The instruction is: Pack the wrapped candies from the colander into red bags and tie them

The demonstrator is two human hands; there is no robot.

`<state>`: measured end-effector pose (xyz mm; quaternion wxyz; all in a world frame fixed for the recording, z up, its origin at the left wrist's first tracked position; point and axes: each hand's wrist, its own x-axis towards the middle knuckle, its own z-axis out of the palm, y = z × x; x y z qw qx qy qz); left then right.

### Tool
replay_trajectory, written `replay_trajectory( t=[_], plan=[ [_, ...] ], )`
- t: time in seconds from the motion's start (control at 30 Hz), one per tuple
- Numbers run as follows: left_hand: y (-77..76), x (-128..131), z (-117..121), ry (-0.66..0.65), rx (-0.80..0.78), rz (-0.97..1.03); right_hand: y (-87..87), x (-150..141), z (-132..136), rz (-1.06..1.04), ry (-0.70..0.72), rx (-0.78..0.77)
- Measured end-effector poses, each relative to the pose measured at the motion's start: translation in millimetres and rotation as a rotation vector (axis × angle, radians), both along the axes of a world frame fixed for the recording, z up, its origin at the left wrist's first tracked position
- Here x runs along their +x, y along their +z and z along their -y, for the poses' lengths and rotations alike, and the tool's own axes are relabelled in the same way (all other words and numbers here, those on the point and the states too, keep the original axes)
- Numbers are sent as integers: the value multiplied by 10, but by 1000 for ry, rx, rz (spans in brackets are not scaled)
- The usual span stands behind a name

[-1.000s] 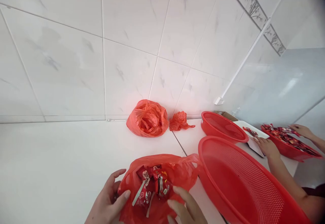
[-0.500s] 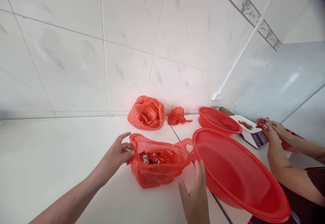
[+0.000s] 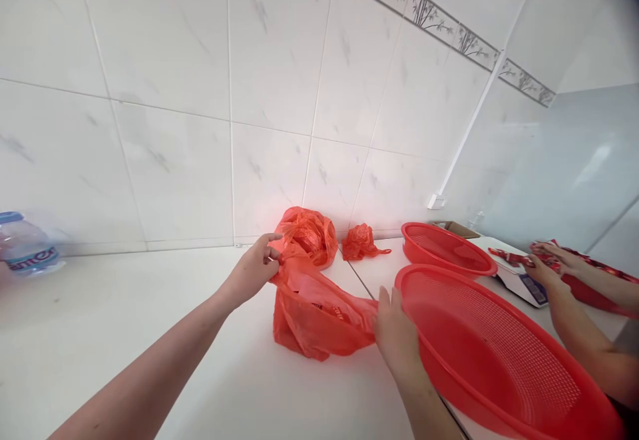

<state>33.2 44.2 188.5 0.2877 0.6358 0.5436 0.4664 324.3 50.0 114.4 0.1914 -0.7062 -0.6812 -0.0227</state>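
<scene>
A thin red plastic bag (image 3: 324,323) stands on the white table in front of me, with small red packets faintly visible through its side. At its upper left edge, my left hand (image 3: 256,270) pinches the plastic between thumb and fingers. My right hand (image 3: 397,330) is closed on the bag's right end, beside the rim of a big red basket. The bag's mouth is drawn out between both hands, and most of its contents are hidden.
Behind the bag lie a bundle of red bags (image 3: 312,233) and a crumpled red bag (image 3: 362,241). To the right are a large red basket (image 3: 474,333), a smaller red basket (image 3: 444,247) and a scale (image 3: 514,273). A co-worker's hands (image 3: 549,267) hold red packets there. A plastic bottle (image 3: 27,243) is far left.
My right hand has moved from beside the bag to grip its right end. The bag's opening has narrowed and been stretched, covering the packets. The view has shifted, bringing the bottle in.
</scene>
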Motion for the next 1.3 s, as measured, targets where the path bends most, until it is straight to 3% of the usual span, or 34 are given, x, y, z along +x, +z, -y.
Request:
replay_trajectory(
  t=[0.2,0.27,0.37,0.43,0.53,0.67,0.8,0.97,1.03,1.13,1.23,1.3],
  plan=[
    [-112,-405,194,197,63,-283,-61,147,236,-37,75,-210],
    [-48,-474,221,251,94,-315,-11,164,218,-220,83,-247],
    [201,-437,218,301,144,-296,243,141,119,-734,173,-194],
    [409,-333,215,270,195,-130,481,85,47,-1121,241,-60],
    [634,-142,238,128,275,285,787,-54,-19,-1571,346,144],
    [664,29,307,-48,237,659,997,-291,-3,-1856,489,39],
    [563,134,377,-106,219,775,1090,-526,56,-1892,590,79],
    [425,283,413,22,319,398,1043,-779,87,-1796,719,73],
    [362,324,391,92,333,280,982,-837,93,-1744,689,2],
    [286,354,338,76,296,297,905,-888,100,-1571,640,-200],
    [259,367,311,33,292,355,868,-942,96,-1301,774,-392],
    [262,376,315,-32,295,323,853,-991,79,-1144,867,-415]
  ],
)
